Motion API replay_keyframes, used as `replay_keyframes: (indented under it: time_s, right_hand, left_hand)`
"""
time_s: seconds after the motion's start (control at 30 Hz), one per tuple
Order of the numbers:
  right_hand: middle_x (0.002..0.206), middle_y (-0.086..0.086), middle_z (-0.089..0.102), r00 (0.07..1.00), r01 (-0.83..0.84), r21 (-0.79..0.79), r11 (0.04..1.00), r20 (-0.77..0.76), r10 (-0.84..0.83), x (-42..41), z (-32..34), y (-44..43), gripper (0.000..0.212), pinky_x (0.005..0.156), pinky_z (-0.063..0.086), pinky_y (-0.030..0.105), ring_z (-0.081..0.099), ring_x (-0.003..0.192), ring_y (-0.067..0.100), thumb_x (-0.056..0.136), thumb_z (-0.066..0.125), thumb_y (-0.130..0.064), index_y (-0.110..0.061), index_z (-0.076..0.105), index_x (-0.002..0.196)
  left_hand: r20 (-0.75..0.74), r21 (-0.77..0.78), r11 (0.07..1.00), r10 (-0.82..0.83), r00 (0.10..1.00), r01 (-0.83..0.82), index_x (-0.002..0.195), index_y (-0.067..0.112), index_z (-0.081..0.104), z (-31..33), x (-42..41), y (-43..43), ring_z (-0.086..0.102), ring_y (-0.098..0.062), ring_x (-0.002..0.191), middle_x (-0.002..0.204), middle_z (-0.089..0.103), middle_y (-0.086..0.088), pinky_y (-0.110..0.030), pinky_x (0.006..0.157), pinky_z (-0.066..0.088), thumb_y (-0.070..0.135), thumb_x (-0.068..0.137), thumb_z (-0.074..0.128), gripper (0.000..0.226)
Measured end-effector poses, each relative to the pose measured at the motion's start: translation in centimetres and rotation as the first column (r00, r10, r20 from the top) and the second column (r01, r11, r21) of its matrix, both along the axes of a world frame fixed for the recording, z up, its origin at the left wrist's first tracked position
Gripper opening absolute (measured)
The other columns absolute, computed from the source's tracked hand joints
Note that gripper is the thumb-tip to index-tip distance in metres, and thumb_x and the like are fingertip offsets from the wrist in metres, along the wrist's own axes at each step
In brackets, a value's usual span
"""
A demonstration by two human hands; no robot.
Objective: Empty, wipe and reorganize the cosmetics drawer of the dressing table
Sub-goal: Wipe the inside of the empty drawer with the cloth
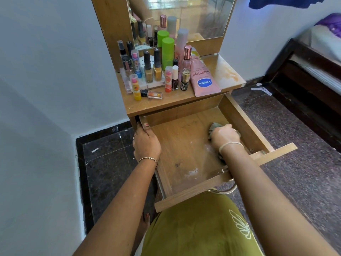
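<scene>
The wooden drawer (184, 145) is pulled out and holds no cosmetics; white powder smears lie on its floor near the front. My left hand (145, 143) grips the drawer's left wall near the back. My right hand (224, 136) presses a crumpled grey cloth (214, 127) on the drawer floor at the right side. Several cosmetics stand on the dressing table top (173, 100): nail polish bottles (148, 69), lip balm sticks (136, 87), a green bottle (168, 52) and a pink Vaseline tube (202, 76) lying flat.
A mirror (184, 15) rises behind the cosmetics. A white wall stands to the left. Dark speckled floor surrounds the table, and a dark wooden bed frame (304, 74) is at the right. A metal stool ring (224, 190) shows under the drawer front.
</scene>
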State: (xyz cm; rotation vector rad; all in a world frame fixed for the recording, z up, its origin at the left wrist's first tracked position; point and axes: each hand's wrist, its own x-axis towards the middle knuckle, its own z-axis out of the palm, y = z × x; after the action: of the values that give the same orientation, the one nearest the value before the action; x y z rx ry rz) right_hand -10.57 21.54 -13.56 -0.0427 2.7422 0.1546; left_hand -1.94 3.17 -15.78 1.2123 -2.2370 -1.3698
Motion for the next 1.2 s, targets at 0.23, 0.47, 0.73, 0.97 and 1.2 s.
replay_keyframes:
  time_s: [0.23,0.47,0.73,0.97,1.2]
  right_hand:
    - [0.133,0.022,0.049,0.891,-0.451,0.081,0.889,-0.013,0.453,4.6,-0.5,-8.8,0.038,0.084,0.045,0.038,0.042,0.124,0.032,0.099,0.039,-0.011,-0.003,0.048,0.135]
    - [0.144,0.019,0.035,0.907,-0.420,-0.136,0.897,-0.036,0.419,6.2,1.2,-8.6,0.036,0.087,0.049,0.037,0.055,0.118,0.034,0.095,0.050,-0.009,-0.005,0.053,0.131]
    - [0.122,0.019,0.051,0.992,-0.062,-0.061,0.996,-0.110,0.055,0.6,2.0,1.5,0.035,0.092,0.047,0.042,0.055,0.113,0.038,0.093,0.053,-0.011,0.002,0.051,0.125]
    - [0.145,0.020,0.037,0.980,-0.197,0.009,0.980,0.006,0.197,0.1,1.3,-2.4,0.042,0.099,0.043,0.045,0.044,0.130,0.039,0.099,0.041,-0.008,0.000,0.040,0.141]
    - [0.141,0.019,0.036,0.931,-0.360,0.008,0.933,0.072,0.358,2.7,1.8,-2.6,0.042,0.095,0.047,0.040,0.048,0.125,0.035,0.097,0.048,-0.008,-0.002,0.044,0.139]
  left_hand:
    - [-0.033,0.013,1.000,-0.010,0.999,0.010,0.134,0.016,0.046,0.0,0.0,-0.3,0.048,-0.035,0.122,0.132,0.054,-0.014,-0.051,0.101,0.040,0.040,0.102,0.020,0.048]
    - [-0.027,0.021,1.000,-0.010,1.000,0.011,0.128,0.016,0.049,0.1,0.0,-0.1,0.051,-0.034,0.118,0.127,0.056,-0.014,-0.049,0.099,0.041,0.041,0.101,0.022,0.046]
    - [-0.030,0.020,1.000,0.002,1.000,-0.002,0.124,0.015,0.051,0.0,0.1,0.0,0.053,-0.033,0.116,0.124,0.058,-0.012,-0.047,0.095,0.043,0.041,0.101,0.023,0.045]
    - [-0.018,0.010,1.000,0.009,1.000,-0.008,0.122,0.014,0.052,0.0,0.0,-0.1,0.054,-0.034,0.114,0.121,0.059,-0.014,-0.046,0.094,0.044,0.042,0.101,0.022,0.046]
    - [-0.007,0.003,1.000,-0.008,1.000,0.008,0.126,0.015,0.049,0.1,-0.1,-0.1,0.053,-0.034,0.116,0.124,0.058,-0.014,-0.048,0.096,0.043,0.041,0.101,0.021,0.045]
